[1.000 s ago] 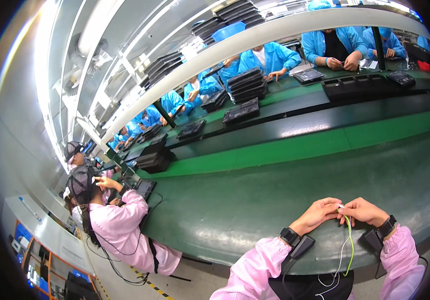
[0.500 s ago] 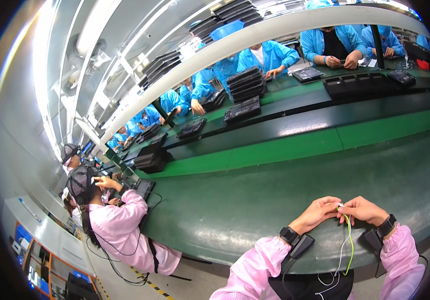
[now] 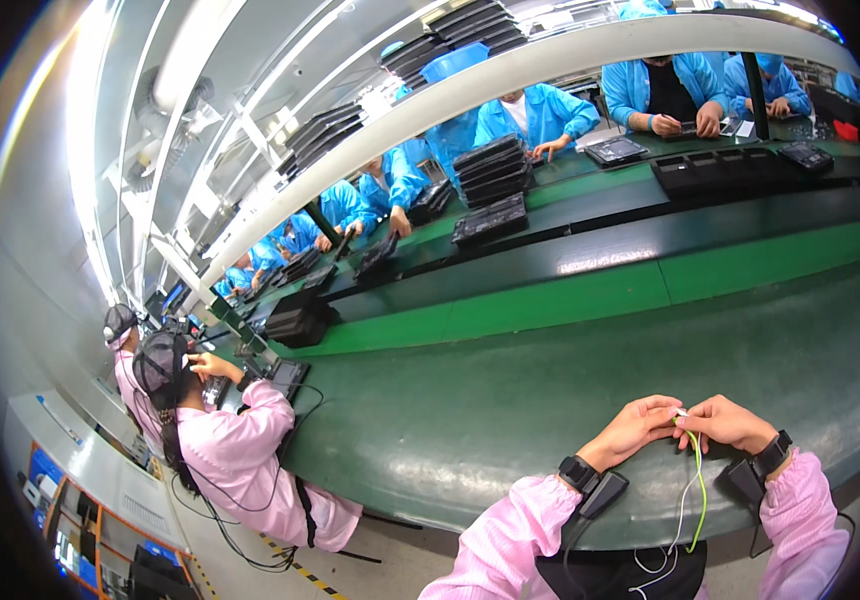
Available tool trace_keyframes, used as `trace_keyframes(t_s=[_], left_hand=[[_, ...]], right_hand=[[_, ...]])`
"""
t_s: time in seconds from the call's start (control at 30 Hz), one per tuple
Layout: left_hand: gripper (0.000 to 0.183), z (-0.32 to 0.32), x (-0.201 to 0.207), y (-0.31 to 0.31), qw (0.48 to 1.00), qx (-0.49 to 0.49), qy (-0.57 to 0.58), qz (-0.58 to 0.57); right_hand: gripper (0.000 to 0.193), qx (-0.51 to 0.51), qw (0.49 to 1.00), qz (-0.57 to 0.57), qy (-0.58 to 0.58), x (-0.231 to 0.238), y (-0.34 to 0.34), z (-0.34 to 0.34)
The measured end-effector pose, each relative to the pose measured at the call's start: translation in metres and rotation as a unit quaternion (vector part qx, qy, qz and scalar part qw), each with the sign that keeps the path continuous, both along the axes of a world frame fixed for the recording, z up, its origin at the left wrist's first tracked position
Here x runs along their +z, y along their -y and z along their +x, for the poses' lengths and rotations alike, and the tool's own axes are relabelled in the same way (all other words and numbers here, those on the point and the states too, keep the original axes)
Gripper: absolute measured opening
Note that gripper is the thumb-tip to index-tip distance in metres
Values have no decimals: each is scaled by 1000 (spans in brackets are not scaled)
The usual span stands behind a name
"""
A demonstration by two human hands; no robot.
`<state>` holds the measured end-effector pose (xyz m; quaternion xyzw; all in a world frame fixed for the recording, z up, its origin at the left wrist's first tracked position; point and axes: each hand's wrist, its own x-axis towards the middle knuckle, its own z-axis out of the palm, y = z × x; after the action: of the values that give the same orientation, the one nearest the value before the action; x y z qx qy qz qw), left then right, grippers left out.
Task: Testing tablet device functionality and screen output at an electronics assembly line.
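A thin green and white cord hangs over the near edge of the green worktable, its white ends dangling above dark cloth in front of me. Its upper end, with a small white piece, is between my fingertips. My left hand is closed in a pinch at that end. Close against it, my right hand also pinches the cord just below the white piece. Both hands are held over the table near its front edge, and my fingers partly cover the cord's tip.
A raised green ledge and a dark conveyor run along the table's far side, carrying flat black devices and stacked black trays. Several people in blue work beyond. At left, a person in pink sits at the table, with black cables hanging nearby.
My hands and the cord have barely moved. Across the conveyor, a person in blue has tilted up a flat black device. The farther person at the left has shifted leftward.
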<state>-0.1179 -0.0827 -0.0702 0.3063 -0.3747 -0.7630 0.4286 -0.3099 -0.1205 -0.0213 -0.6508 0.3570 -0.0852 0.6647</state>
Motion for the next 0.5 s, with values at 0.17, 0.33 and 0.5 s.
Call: trace_keyframes(t_s=[0.17, 0.33, 0.5], left_hand=[[27, 0, 0, -1, 1000, -9, -15, -2], [26, 0, 0, -1, 1000, -2, -5, -7], [24, 0, -2, 0, 1000, 0, -3, -8]], right_hand=[[29, -2, 1000, 6, 2, 0, 0, 0], [29, -6, 1000, 3, -15, 0, -1, 0], [28, -1, 1000, 8, 1, -1, -1, 0]])
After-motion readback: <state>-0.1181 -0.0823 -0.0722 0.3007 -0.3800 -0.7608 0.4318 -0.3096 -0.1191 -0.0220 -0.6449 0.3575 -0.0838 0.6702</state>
